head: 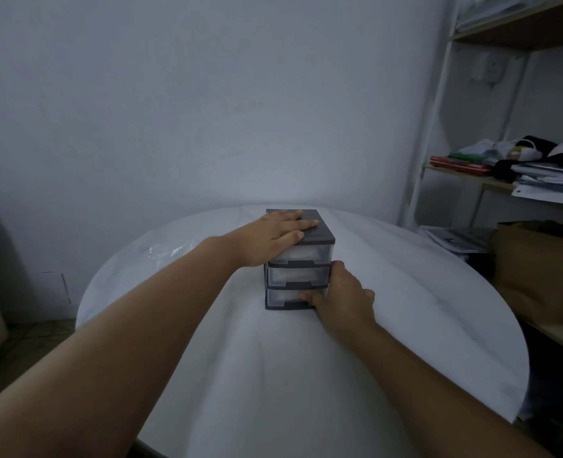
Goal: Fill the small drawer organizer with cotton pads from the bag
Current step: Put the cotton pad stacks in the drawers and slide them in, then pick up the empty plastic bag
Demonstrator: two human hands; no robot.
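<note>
A small drawer organizer (298,276), dark grey frame with three clear drawers, stands near the far middle of the round white table (405,309). My left hand (278,236) lies flat on its grey top, fingers straight. My right hand (342,300) is at the organizer's right front corner, its thumb on the bottom drawer's front and its fingers curled along the right side. All three drawers look pushed in. A clear plastic bag (166,251) lies crumpled on the table to the left of the organizer; I cannot make out its contents.
A metal shelf unit (438,127) stands to the right of the table, loaded with papers, clothes and a brown cardboard box (537,269). A pale wall is right behind the table. The floor shows at the lower left.
</note>
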